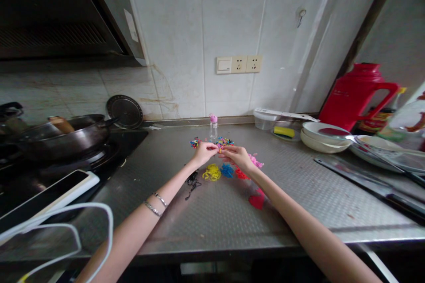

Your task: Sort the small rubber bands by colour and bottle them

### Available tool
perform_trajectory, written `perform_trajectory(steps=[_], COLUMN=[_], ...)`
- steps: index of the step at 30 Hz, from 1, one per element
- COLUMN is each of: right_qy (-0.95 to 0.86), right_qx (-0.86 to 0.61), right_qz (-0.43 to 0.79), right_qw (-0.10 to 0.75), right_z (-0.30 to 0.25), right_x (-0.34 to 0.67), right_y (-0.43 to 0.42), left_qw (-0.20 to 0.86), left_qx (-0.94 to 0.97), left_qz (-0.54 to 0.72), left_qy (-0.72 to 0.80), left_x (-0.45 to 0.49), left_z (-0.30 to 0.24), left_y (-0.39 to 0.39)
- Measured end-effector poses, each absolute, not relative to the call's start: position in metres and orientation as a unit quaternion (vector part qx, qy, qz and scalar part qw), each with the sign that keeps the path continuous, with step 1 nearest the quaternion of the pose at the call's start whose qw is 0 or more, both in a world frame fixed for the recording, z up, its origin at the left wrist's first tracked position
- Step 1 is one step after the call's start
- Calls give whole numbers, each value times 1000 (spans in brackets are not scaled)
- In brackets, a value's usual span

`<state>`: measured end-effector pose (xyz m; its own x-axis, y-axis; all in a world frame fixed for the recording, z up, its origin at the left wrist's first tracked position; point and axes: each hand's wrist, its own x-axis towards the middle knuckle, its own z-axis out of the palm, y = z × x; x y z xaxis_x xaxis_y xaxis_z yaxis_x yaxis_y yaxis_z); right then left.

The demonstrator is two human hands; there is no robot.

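Note:
My left hand (205, 154) and my right hand (237, 157) meet above the counter, fingertips pinched together. Between them is a tiny pink and yellow thing (219, 150) that looks like small rubber bands. Below and around the hands lie little piles of rubber bands: yellow bands (211, 172), blue bands (227, 170), red bands (241, 174), pink bands (256, 161) and black bands (192, 181). Multicoloured bits (195, 143) are scattered behind the hands, partly hidden by them. A small clear bottle (213, 131) with a pink top stands just beyond.
On the left, a wok (66, 137) sits on the stove beside a white device (49, 203) with a white cable (108, 230). A red heart shape (256, 199) lies near my right forearm. Bowls (323, 143), a knife (352, 181) and a red thermos (352, 95) occupy the right.

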<state>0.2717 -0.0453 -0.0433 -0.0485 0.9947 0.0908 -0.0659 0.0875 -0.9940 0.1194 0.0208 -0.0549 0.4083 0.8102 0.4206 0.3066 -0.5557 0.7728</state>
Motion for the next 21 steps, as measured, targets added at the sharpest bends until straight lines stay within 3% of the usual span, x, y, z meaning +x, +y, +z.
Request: perform_trajectory(steps=[15,21], right_qy=[-499,-514], right_qx=[-436,-474], right_qz=[511,506], right_qw=[548,505], right_z=[-51,-48], right_x=[275,277], right_y=[-35,-38], left_qw=[337,338], left_qx=[757,740], left_qz=[426,435], left_qy=[364,386], left_x=[125,121], left_z=[-47,-47], left_y=[10,13])
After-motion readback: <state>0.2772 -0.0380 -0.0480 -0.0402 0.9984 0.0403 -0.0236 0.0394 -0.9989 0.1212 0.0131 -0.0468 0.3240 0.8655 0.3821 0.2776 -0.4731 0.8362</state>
